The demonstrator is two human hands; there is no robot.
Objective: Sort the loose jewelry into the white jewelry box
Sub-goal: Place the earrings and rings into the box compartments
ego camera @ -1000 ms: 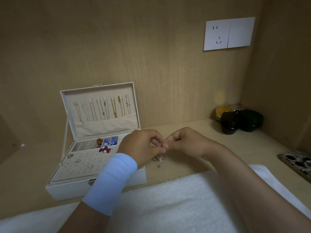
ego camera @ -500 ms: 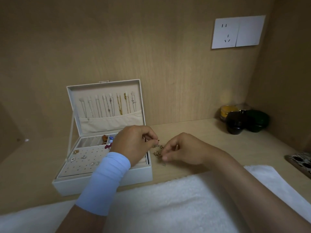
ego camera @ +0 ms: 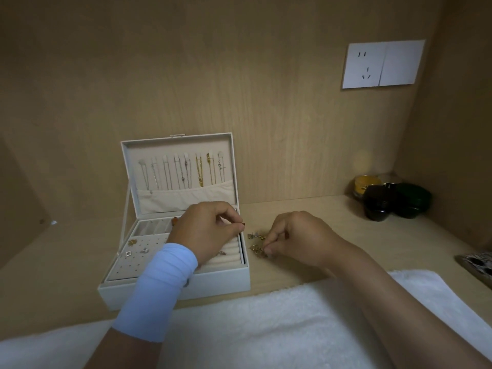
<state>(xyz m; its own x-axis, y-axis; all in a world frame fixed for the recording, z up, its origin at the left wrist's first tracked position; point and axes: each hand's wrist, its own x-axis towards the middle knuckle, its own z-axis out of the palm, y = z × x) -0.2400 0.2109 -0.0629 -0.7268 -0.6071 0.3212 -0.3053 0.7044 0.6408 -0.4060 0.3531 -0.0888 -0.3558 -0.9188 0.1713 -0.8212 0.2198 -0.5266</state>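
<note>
Left hand [ego camera: 207,231] pinches a tiny dark piece [ego camera: 242,224]; right hand [ego camera: 300,238] pinches gold studs [ego camera: 257,249] beside the white box [ego camera: 213,286].

The left hand [ego camera: 207,230] is held palm down with its fingers curled, thumb and forefinger pinching a small dark piece [ego camera: 243,224]; a pale blue cuff [ego camera: 157,288] wraps its wrist. The right hand [ego camera: 298,238] sits just beside it, knuckles up, its fingertips [ego camera: 268,249] pinched on gold pieces [ego camera: 257,249]. The right forearm is bare.
</note>
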